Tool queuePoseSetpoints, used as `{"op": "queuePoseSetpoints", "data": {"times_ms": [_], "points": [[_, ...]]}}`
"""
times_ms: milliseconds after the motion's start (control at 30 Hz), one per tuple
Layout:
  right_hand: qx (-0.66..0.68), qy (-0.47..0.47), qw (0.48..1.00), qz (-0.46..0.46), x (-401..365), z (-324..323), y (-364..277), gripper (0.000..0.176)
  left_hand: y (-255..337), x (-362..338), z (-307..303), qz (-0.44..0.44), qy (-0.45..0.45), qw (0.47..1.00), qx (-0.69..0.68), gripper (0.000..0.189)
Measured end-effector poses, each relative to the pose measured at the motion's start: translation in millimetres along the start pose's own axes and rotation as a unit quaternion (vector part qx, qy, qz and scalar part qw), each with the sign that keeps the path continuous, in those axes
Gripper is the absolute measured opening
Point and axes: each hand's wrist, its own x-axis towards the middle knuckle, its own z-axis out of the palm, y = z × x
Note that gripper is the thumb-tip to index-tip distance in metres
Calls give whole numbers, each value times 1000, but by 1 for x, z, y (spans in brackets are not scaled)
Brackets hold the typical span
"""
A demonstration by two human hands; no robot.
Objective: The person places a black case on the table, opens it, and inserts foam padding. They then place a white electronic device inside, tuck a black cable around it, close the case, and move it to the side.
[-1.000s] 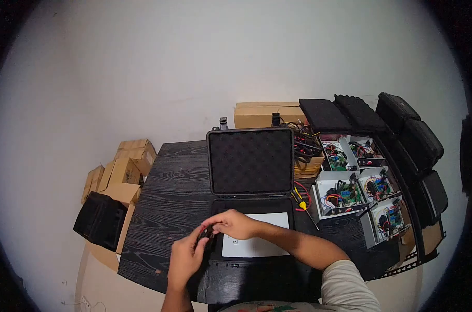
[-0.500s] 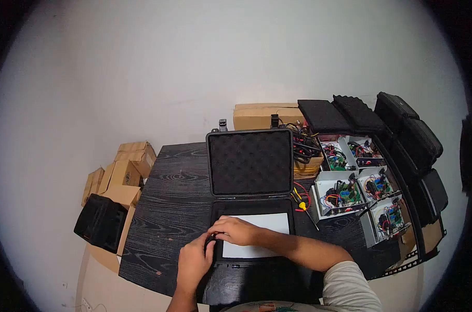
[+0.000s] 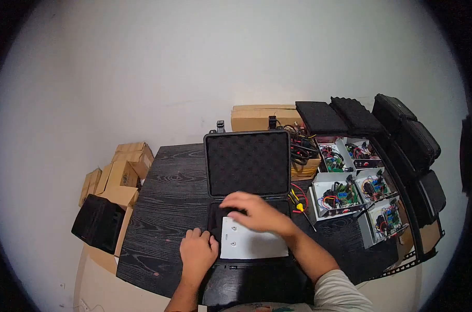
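A black case with a foam-lined lid [image 3: 247,164] stands open on the dark wood-grain table [image 3: 168,208]. In its lower half lies a white panel [image 3: 254,247] with small round fittings near its left edge. My right hand [image 3: 251,212] is over the panel's upper part, fingers curved at the black foam near the back left; whether it grips anything is hidden. My left hand [image 3: 198,249] rests on the table against the case's left side, fingers bent, with nothing visible in it.
White boxes with circuit boards and wires [image 3: 340,196] stand at the right. A yellow-handled screwdriver [image 3: 300,207] lies beside the case. Cables [image 3: 302,145] sit in a carton behind it. Black cases [image 3: 420,143] line the right edge; cardboard boxes [image 3: 124,174] are at the left.
My right hand has moved up and right from the case's left edge, uncovering the panel's left fittings. My left hand has come away from it and now lies lower on the table.
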Motion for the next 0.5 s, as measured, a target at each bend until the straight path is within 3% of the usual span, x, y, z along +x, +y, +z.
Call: {"op": "queuePoseSetpoints", "data": {"times_ms": [67,133,333,500], "points": [[55,47,993,89,-5,-30,-18,26,0,2,3,8,-13,1000,13,11],[82,130,984,87,-20,-46,-19,21,1,2,6,12,-3,1000,2,11],[51,179,978,92,-49,-89,-22,19,2,-1,7,23,-39,999,0,14],[125,235,957,112,-65,-105,-20,19,5,0,7,3,-29,999,20,14]]}}
